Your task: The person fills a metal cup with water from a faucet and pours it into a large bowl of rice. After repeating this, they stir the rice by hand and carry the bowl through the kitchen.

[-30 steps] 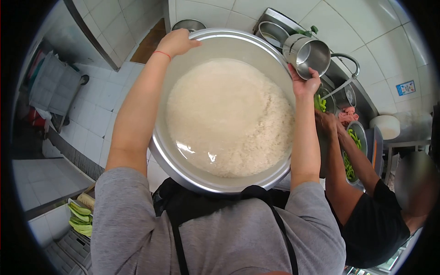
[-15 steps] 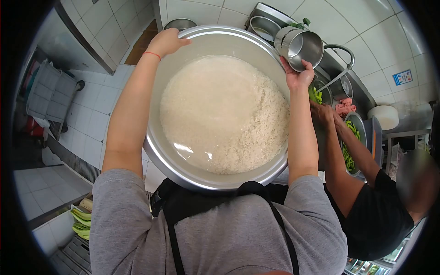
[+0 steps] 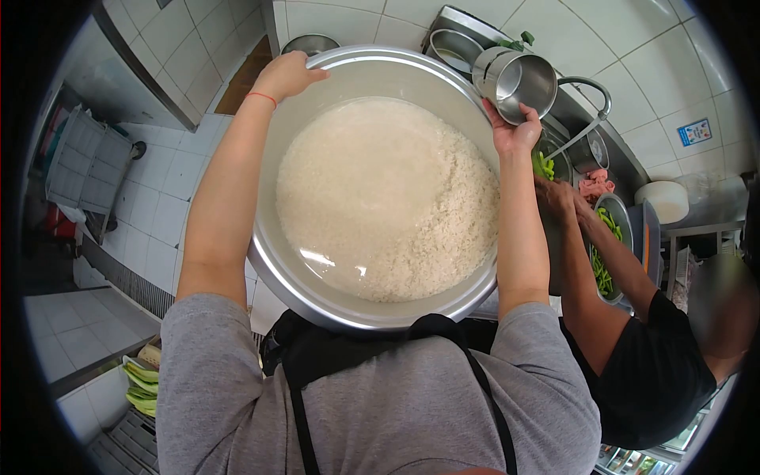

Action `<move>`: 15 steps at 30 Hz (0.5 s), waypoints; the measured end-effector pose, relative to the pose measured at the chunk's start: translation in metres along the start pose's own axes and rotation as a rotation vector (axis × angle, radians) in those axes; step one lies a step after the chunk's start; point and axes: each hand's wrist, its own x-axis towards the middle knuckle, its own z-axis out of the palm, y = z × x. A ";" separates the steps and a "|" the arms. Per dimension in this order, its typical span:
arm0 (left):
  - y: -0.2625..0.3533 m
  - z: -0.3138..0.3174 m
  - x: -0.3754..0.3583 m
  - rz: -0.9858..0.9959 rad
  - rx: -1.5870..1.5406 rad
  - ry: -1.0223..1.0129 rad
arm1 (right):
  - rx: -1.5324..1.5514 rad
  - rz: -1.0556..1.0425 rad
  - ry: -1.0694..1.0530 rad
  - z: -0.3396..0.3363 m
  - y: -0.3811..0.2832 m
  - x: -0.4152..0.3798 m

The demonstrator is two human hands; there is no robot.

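White square tiles [image 3: 673,47] cover the wall ahead of me, with a small blue notice [image 3: 695,133] stuck on. The floor [image 3: 162,198] to my left is pale tile too, crossed by what looks like a drain grate [image 3: 131,279].

bright, even light; fisheye-warped edges, dark corners, glare on water.
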 end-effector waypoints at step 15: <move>0.002 -0.003 -0.002 0.000 -0.002 -0.007 | -0.030 -0.016 0.012 0.003 0.000 -0.003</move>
